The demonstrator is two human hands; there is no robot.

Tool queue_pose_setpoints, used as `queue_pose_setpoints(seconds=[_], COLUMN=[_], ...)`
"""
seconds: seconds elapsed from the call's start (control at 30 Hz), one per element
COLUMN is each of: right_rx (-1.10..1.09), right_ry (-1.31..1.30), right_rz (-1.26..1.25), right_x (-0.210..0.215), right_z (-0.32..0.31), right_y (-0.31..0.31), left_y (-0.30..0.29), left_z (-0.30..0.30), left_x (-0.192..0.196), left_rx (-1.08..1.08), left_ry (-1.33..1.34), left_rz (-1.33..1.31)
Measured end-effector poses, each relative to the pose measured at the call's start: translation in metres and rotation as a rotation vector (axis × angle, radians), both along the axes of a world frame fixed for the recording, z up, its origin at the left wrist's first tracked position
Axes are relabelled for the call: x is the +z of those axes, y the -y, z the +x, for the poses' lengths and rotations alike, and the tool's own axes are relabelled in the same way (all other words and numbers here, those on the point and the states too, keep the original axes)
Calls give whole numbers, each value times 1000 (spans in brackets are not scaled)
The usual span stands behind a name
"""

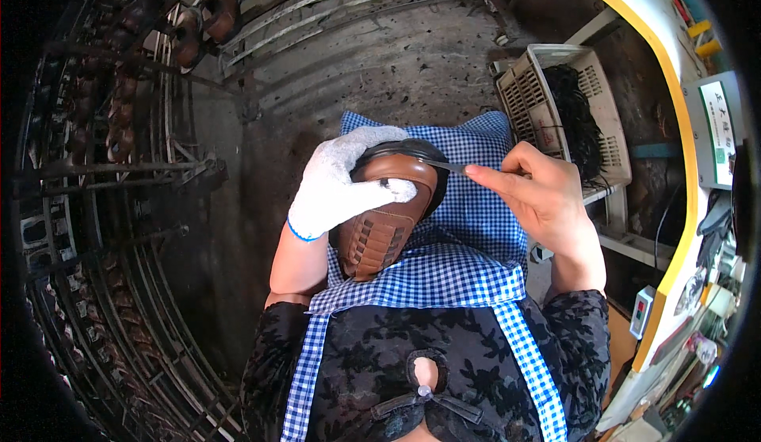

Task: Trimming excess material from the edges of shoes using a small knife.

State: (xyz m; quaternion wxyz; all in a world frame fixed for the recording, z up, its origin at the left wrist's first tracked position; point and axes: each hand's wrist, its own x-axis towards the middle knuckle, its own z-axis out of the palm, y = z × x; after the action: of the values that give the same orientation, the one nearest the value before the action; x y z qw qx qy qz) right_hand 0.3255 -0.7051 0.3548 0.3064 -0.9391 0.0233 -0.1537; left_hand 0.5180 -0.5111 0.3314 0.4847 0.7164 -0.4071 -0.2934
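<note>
A brown leather shoe (pixel 379 232) with woven slits on its upper rests on my lap, toe pointing away from me. My left hand (pixel 337 180), in a white knit glove, is closed around the toe end, thumb across the upper and fingers over the far edge. A black band (pixel 437 196) runs along the shoe's lower edge. My bare right hand (pixel 539 192) pinches the end of a thin dark strip (pixel 450 166) that reaches to the toe edge. Whether that strip is part of the black band, I cannot tell.
Under the shoe lies a blue checked apron (pixel 479 228). A pale plastic crate (pixel 539 97) with black strands (pixel 572 109) stands at the far right. Beside it runs a yellow-edged table (pixel 674 228). Metal racks (pixel 158 168) with brown shoes (pixel 220 12) fill the left.
</note>
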Motion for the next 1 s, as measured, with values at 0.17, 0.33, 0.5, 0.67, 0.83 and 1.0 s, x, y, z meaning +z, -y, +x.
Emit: queue_pose_setpoints(seconds=[0.17, 0.33, 0.5, 0.67, 0.83, 1.0], right_rx=[-2, 4, 9, -37, -31, -50], right_ry=[33, 32, 33, 171, 87, 196], right_rz=[-40, 9, 73, 275, 644, 377], right_x=[6, -1, -3, -17, -59, -50], right_z=[7, 6, 8, 19, 19, 14], right_y=[-2, 0, -2, 1, 10, -7], left_y=[2, 0, 2, 4, 1, 3], left_z=[-1, 0, 1, 3, 7, 10], left_x=[8, 5, 2, 5, 2, 4], left_rx=[0, -8, -66, -98, -63, -42], left_ry=[9, 12, 77, 47, 47, 57], left_rz=[46, 45, 8, 21, 61, 36])
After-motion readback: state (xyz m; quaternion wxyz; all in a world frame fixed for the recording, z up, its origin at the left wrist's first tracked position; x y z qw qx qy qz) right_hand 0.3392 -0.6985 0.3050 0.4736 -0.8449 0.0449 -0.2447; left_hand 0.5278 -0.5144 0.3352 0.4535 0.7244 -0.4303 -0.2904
